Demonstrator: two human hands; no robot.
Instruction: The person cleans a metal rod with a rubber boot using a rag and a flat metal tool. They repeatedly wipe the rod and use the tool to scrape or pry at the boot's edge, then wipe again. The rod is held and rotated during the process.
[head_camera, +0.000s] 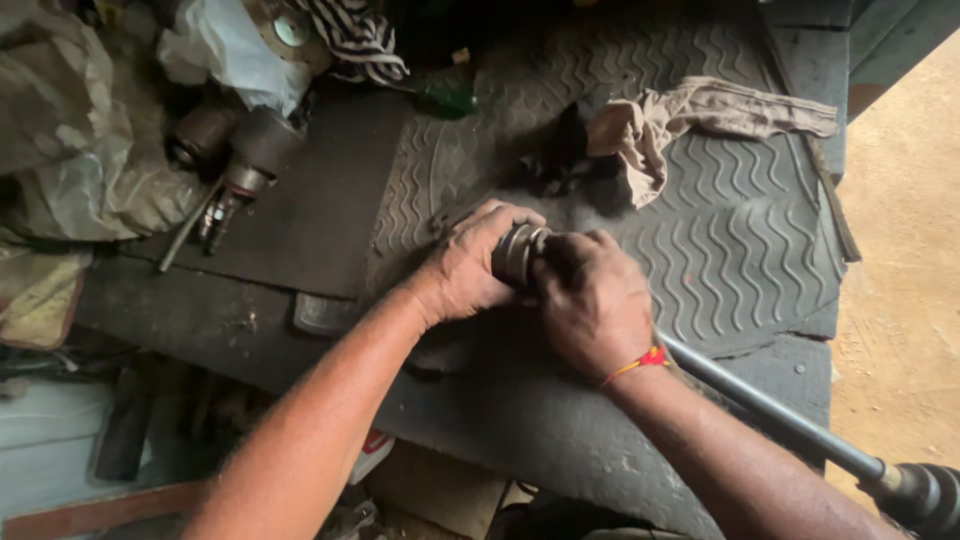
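Grey ribbed metal joint (517, 253) sits gripped between my left hand (470, 270) and right hand (592, 300); I'd steady the dark steel shaft (770, 410) while turning evenly.

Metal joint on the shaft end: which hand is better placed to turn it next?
Probably the left hand: its fingers wrap the metal joint itself. The right hand sits behind it, over the dark shaft, better suited to steadying.

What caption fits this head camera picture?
Both hands, left hand and right hand, grip a metal joint on a dark shaft.
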